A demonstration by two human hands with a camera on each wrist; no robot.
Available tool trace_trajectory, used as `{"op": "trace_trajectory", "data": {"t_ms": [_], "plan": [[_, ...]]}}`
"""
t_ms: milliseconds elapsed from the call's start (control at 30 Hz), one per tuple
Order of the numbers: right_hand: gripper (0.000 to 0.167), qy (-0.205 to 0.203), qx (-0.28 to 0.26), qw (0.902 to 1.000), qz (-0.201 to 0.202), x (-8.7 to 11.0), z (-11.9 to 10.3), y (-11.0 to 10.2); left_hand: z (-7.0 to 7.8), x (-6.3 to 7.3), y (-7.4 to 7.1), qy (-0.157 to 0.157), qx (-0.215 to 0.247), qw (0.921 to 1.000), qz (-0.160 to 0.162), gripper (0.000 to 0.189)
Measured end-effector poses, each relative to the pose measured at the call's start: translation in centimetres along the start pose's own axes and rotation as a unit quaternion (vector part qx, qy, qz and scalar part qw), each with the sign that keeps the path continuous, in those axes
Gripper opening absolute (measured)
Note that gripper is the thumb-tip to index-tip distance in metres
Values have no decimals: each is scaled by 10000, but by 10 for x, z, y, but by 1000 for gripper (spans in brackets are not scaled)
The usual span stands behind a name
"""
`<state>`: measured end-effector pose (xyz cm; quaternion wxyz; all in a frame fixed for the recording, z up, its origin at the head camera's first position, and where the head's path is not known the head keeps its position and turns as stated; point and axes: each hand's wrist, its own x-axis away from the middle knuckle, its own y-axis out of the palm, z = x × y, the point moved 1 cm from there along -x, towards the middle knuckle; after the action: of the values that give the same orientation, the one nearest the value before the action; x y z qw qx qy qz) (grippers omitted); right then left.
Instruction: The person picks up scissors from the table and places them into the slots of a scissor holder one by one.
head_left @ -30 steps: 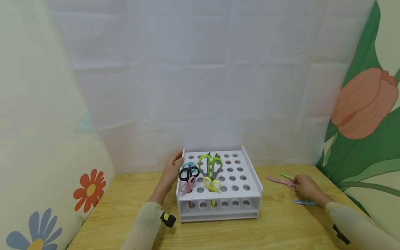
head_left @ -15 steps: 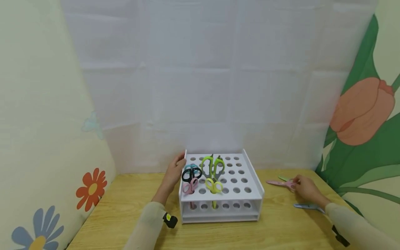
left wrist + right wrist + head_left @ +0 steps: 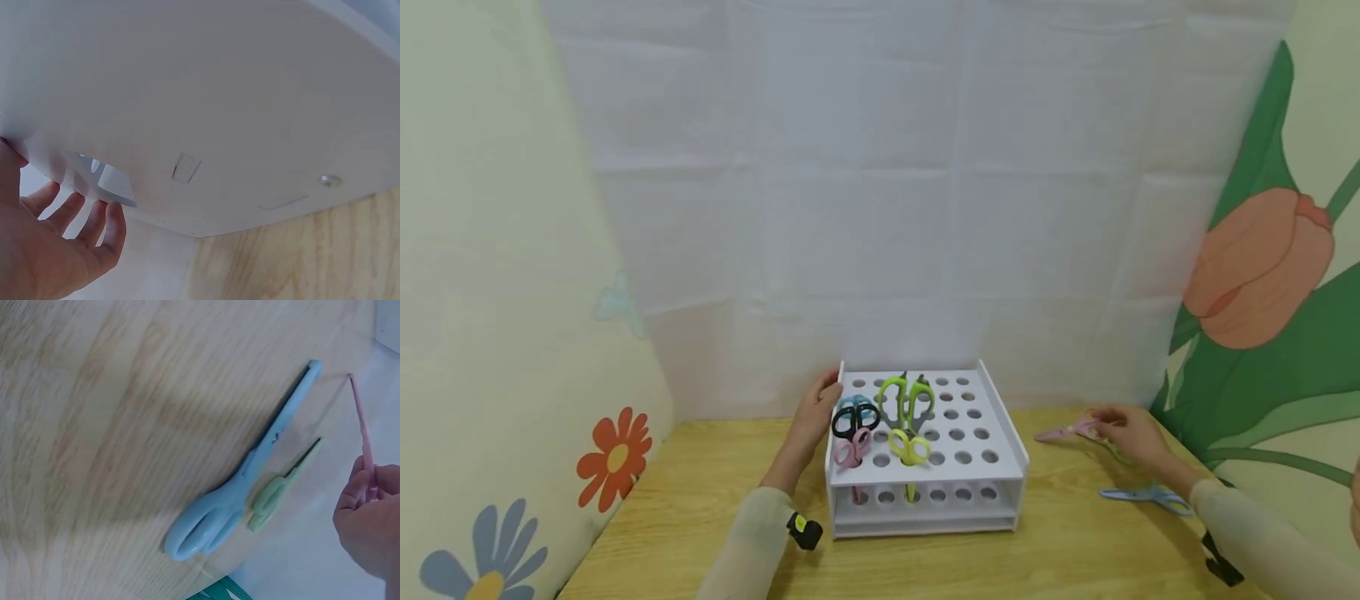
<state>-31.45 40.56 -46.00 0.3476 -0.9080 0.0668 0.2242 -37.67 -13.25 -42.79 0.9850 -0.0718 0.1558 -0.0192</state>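
My left hand rests against the left side of a white rack with rows of round holes. In the left wrist view its fingertips touch the side panel around a cut-out. My right hand pinches pink scissors by the handle end, blades pointing left and raised off the table. Near that hand, light green scissors and blue scissors lie on the wood. Standing in the rack are pink, black, blue, yellow and larger bright green scissors.
The wood table ends at a white cloth backdrop. Flower-printed panels stand at both sides. The rack has raised side walls and a second holed shelf below. At the right edge of the head view, part of another hand shows.
My right hand has lifted the pink scissors off the table and drawn them slightly back, uncovering more of the green and blue scissors. My left hand stays at the rack.
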Motion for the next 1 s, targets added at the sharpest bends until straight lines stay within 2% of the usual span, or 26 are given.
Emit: {"op": "trace_trajectory", "data": {"t_ms": [167, 567, 767, 1000], "plan": [[27, 95, -387, 9991, -141, -5, -11, -3, -1, -2, -2, 0, 69, 10000, 5, 48], [19, 63, 108, 9997, -199, -6, -32, -9, 0, -1, 0, -105, 2, 9999, -59, 49], [18, -36, 194, 9994, -287, -9, -45, -15, -1, -2, 0, -38, 30, 10000, -79, 48], [21, -370, 178, 9987, -287, -11, -63, -21, -3, -3, 0, -77, 139, 9998, -113, 49]]}}
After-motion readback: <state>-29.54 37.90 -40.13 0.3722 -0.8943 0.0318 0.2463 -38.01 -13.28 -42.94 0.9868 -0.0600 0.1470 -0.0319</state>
